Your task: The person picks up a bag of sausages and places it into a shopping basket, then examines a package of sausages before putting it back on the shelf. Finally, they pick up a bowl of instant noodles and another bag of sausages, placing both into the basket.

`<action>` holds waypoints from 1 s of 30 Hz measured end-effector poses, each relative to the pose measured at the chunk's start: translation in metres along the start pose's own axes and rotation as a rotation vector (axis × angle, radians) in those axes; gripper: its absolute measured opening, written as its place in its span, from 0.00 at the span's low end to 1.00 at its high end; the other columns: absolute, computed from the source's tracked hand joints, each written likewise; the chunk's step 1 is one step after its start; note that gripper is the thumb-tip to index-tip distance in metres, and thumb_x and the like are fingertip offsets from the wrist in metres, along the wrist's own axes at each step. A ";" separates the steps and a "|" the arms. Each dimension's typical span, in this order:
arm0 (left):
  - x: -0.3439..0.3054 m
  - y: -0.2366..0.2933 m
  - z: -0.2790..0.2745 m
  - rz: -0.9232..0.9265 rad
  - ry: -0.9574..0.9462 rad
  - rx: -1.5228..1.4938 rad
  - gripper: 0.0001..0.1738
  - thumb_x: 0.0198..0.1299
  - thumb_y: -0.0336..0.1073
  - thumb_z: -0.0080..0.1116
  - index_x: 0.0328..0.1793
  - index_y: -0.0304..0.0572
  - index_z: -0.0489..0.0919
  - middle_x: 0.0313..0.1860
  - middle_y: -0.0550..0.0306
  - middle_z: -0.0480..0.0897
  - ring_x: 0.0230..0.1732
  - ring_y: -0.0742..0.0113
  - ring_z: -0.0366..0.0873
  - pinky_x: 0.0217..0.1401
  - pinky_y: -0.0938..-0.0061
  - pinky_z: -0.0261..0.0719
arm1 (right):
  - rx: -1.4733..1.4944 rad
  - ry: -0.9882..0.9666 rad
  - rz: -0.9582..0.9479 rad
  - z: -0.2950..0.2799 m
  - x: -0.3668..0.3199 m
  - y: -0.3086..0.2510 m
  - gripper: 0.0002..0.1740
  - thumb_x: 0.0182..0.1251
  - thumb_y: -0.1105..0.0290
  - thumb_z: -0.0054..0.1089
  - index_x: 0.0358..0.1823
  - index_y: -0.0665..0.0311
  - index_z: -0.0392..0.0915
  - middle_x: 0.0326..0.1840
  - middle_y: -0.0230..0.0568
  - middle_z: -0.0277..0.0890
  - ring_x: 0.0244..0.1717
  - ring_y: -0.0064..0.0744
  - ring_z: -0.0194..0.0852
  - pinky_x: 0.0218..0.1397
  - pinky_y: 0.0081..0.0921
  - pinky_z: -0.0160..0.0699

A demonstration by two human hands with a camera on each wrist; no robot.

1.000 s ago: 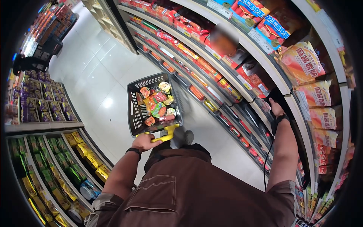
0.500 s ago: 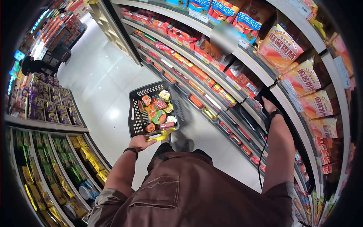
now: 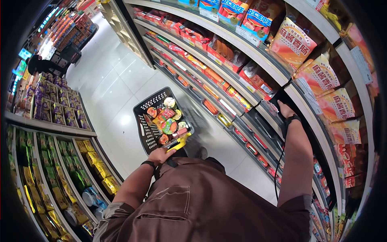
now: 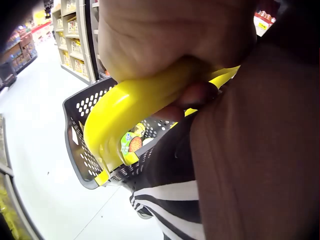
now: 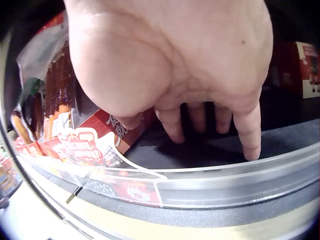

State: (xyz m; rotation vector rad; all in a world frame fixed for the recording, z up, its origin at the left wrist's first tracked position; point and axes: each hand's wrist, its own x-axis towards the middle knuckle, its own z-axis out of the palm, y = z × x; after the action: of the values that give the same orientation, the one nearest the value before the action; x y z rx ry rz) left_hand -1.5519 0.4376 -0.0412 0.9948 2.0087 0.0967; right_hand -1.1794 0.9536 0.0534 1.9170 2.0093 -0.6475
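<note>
My left hand (image 3: pixel 158 155) grips the yellow handle (image 4: pixel 107 117) of a black perforated shopping basket (image 3: pixel 142 121). Inside the basket, round tubs, a green-labelled tub (image 4: pixel 134 142) and red packets lie jumbled together. My right hand (image 5: pixel 172 55) reaches into a shelf compartment on the right, palm toward the wrist camera and fingers pointing down. Its fingertips are right at the black shelf surface (image 5: pixel 210 152), behind the clear front lip. Beside the thumb stands a red box (image 5: pixel 102 129) with clear-bagged brown sausages (image 5: pixel 59 90) next to it. No item shows between the fingers.
Orange-and-white sausage bags (image 3: pixel 293 42) fill the shelf to the right of my reaching arm. Blue packs (image 3: pixel 258 22) stand farther along. On the left, shelves hold green packets (image 3: pixel 68 161), yellow packets (image 3: pixel 94 163) and purple packs (image 3: pixel 58 115). White floor tiles (image 3: pixel 115 92) stretch ahead.
The view has shifted toward the right-hand shelf. My left hand and the basket handle have come in closer to my apron. My right hand stays in the same compartment.
</note>
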 end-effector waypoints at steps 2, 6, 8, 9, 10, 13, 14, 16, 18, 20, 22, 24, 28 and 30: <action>-0.001 0.002 -0.002 -0.004 -0.016 -0.003 0.46 0.63 0.73 0.40 0.47 0.31 0.83 0.37 0.32 0.84 0.45 0.38 0.82 0.51 0.52 0.77 | 0.006 -0.053 0.031 -0.001 0.001 0.000 0.39 0.71 0.40 0.40 0.69 0.66 0.67 0.77 0.56 0.54 0.78 0.52 0.51 0.80 0.38 0.46; -0.002 0.004 -0.011 -0.012 -0.018 0.000 0.45 0.64 0.72 0.40 0.50 0.31 0.82 0.39 0.31 0.83 0.47 0.37 0.82 0.53 0.52 0.76 | -0.023 -0.050 0.025 -0.004 -0.004 -0.004 0.40 0.72 0.39 0.37 0.67 0.68 0.70 0.76 0.58 0.57 0.77 0.53 0.53 0.79 0.38 0.48; 0.010 -0.009 -0.009 -0.012 -0.019 0.001 0.46 0.64 0.73 0.38 0.53 0.31 0.80 0.40 0.31 0.83 0.47 0.36 0.81 0.53 0.51 0.76 | -0.021 -0.076 0.040 -0.004 -0.006 -0.004 0.40 0.72 0.39 0.37 0.67 0.68 0.70 0.75 0.58 0.58 0.77 0.53 0.54 0.79 0.39 0.48; 0.010 -0.007 -0.016 -0.034 -0.024 0.029 0.46 0.65 0.73 0.38 0.53 0.31 0.80 0.40 0.31 0.83 0.47 0.36 0.81 0.53 0.51 0.76 | -0.008 -0.068 0.022 -0.004 -0.005 -0.003 0.40 0.71 0.39 0.37 0.66 0.68 0.70 0.75 0.59 0.58 0.76 0.54 0.55 0.78 0.39 0.49; 0.011 -0.004 -0.024 -0.054 -0.028 0.058 0.46 0.65 0.73 0.37 0.54 0.31 0.79 0.40 0.31 0.83 0.47 0.36 0.81 0.53 0.51 0.76 | 0.005 -0.058 0.005 -0.004 -0.005 -0.002 0.40 0.71 0.38 0.37 0.66 0.68 0.70 0.74 0.59 0.59 0.76 0.54 0.55 0.78 0.39 0.49; 0.013 -0.007 -0.037 -0.051 -0.026 0.060 0.45 0.65 0.73 0.37 0.55 0.32 0.79 0.41 0.31 0.83 0.48 0.36 0.81 0.53 0.51 0.76 | -0.027 -0.026 -0.008 -0.006 -0.007 -0.002 0.40 0.71 0.38 0.37 0.65 0.68 0.71 0.74 0.59 0.60 0.75 0.54 0.56 0.77 0.39 0.50; 0.012 -0.006 -0.037 -0.052 -0.027 0.059 0.45 0.65 0.73 0.37 0.55 0.32 0.79 0.41 0.31 0.83 0.48 0.36 0.81 0.53 0.51 0.76 | -0.028 -0.027 -0.008 -0.006 -0.008 -0.003 0.40 0.71 0.38 0.37 0.65 0.68 0.71 0.74 0.59 0.60 0.75 0.54 0.56 0.77 0.39 0.50; 0.008 -0.002 -0.040 -0.083 -0.008 0.053 0.45 0.65 0.73 0.37 0.56 0.33 0.79 0.43 0.31 0.83 0.50 0.36 0.80 0.54 0.51 0.76 | -0.057 0.049 -0.043 -0.005 -0.010 -0.004 0.41 0.71 0.37 0.37 0.65 0.68 0.71 0.74 0.59 0.60 0.75 0.54 0.56 0.77 0.39 0.51; 0.008 0.001 -0.044 -0.090 -0.019 0.044 0.45 0.65 0.73 0.37 0.56 0.33 0.79 0.43 0.30 0.83 0.50 0.37 0.80 0.55 0.51 0.75 | -0.034 -0.002 -0.012 -0.006 -0.007 -0.005 0.41 0.71 0.37 0.37 0.66 0.68 0.71 0.75 0.58 0.59 0.76 0.54 0.55 0.78 0.39 0.50; 0.008 0.001 -0.045 -0.098 -0.026 0.030 0.45 0.65 0.73 0.37 0.56 0.33 0.79 0.44 0.30 0.83 0.51 0.37 0.80 0.55 0.51 0.75 | -0.015 -0.048 0.015 -0.010 -0.009 -0.007 0.41 0.71 0.37 0.37 0.66 0.67 0.71 0.75 0.58 0.58 0.76 0.54 0.54 0.78 0.39 0.49; 0.010 0.001 -0.047 -0.101 -0.009 0.028 0.46 0.65 0.73 0.37 0.56 0.31 0.78 0.44 0.30 0.83 0.51 0.37 0.80 0.55 0.51 0.75 | -0.034 -0.042 0.037 -0.020 -0.028 -0.021 0.42 0.70 0.36 0.36 0.67 0.67 0.70 0.77 0.57 0.56 0.77 0.53 0.52 0.79 0.39 0.47; 0.011 -0.002 -0.049 -0.096 -0.008 0.027 0.46 0.65 0.72 0.37 0.55 0.30 0.79 0.43 0.30 0.83 0.51 0.36 0.80 0.55 0.51 0.75 | -0.036 -0.032 0.036 -0.019 -0.027 -0.018 0.42 0.71 0.36 0.36 0.67 0.66 0.70 0.77 0.57 0.56 0.78 0.52 0.51 0.79 0.39 0.46; 0.014 -0.011 -0.051 -0.056 0.006 0.012 0.44 0.66 0.71 0.38 0.53 0.30 0.79 0.41 0.29 0.83 0.49 0.35 0.80 0.54 0.52 0.75 | -0.024 0.029 -0.009 -0.016 -0.023 -0.015 0.42 0.70 0.36 0.36 0.69 0.65 0.68 0.78 0.56 0.54 0.79 0.52 0.49 0.80 0.39 0.45; 0.014 -0.013 -0.055 -0.049 0.013 0.010 0.44 0.66 0.71 0.39 0.53 0.30 0.79 0.41 0.29 0.82 0.49 0.35 0.80 0.53 0.51 0.75 | -0.006 0.051 -0.020 -0.016 -0.021 -0.014 0.42 0.70 0.37 0.40 0.72 0.65 0.64 0.79 0.54 0.51 0.79 0.50 0.47 0.80 0.37 0.44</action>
State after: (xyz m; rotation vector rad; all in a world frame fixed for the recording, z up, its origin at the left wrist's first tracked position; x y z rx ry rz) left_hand -1.6042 0.4540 -0.0217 0.9527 2.0460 0.0671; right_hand -1.1897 0.9431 0.0797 1.9311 2.0606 -0.6024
